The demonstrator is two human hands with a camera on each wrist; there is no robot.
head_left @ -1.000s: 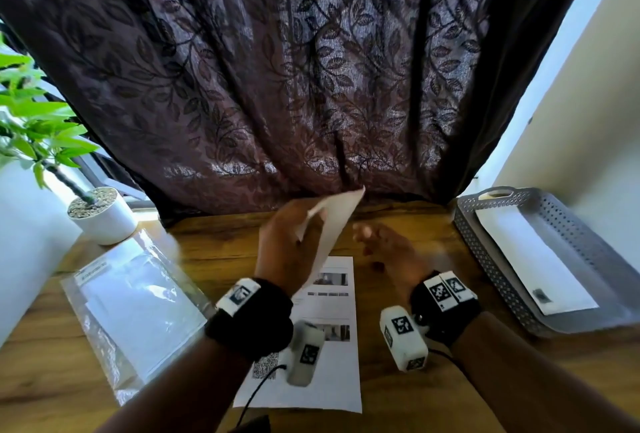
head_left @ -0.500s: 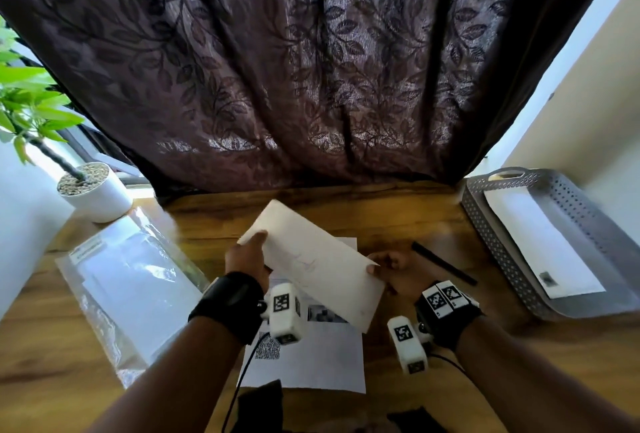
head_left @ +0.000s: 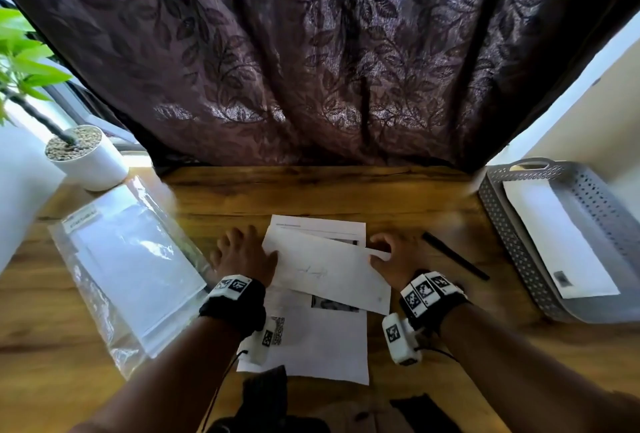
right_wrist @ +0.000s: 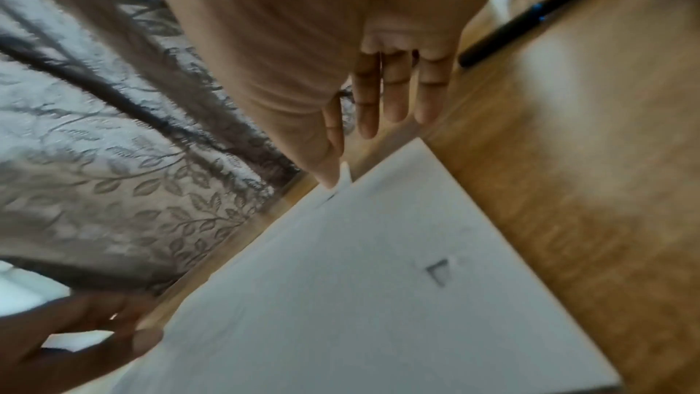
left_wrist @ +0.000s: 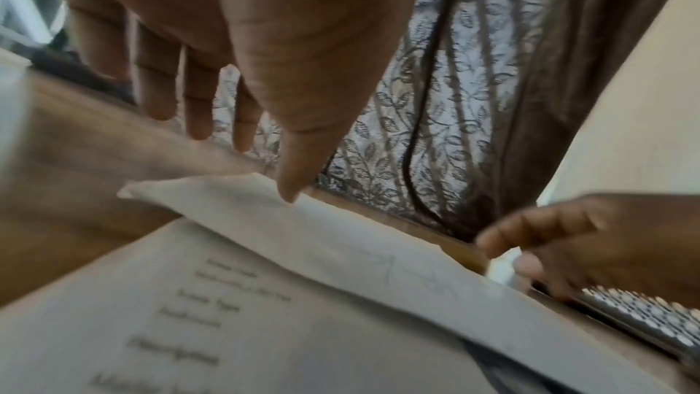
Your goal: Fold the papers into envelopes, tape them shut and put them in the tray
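1. A folded white paper (head_left: 327, 271) lies aslant across the middle of the wooden table (head_left: 408, 204), on top of a printed sheet (head_left: 325, 342) that shows text, dark picture blocks and a QR code.
2. The left hand (head_left: 244, 257) is at the folded paper's left end. Its thumb tip touches the paper's top face near the upper left corner (the left wrist view shows this best), while the other fingers (left_wrist: 197, 101) stretch out straight over the table beyond the paper, so the hand is spread flat and grips nothing.
3. The right hand (head_left: 389, 257) is at the paper's right end. In the right wrist view its thumb meets the paper's corner, which sticks up a little beside the thumb tip, and the remaining fingers (right_wrist: 394, 92) extend loosely past the edge. Whether the thumb and forefinger truly pinch that corner I cannot tell.
4. The grey perforated tray (head_left: 509, 235) stands at the right edge of the table, well apart from the folded paper, and holds a white envelope (head_left: 557, 238) with a small dark mark near its close end.
5. A black pen (head_left: 453, 259) lies on the table between the right hand and the tray.
6. A clear plastic bag of white sheets (head_left: 131, 256) rests on the left side of the table, just in front of a white plant pot (head_left: 88, 159).
7. A dark leaf-patterned curtain (head_left: 311, 51) hangs behind the table.
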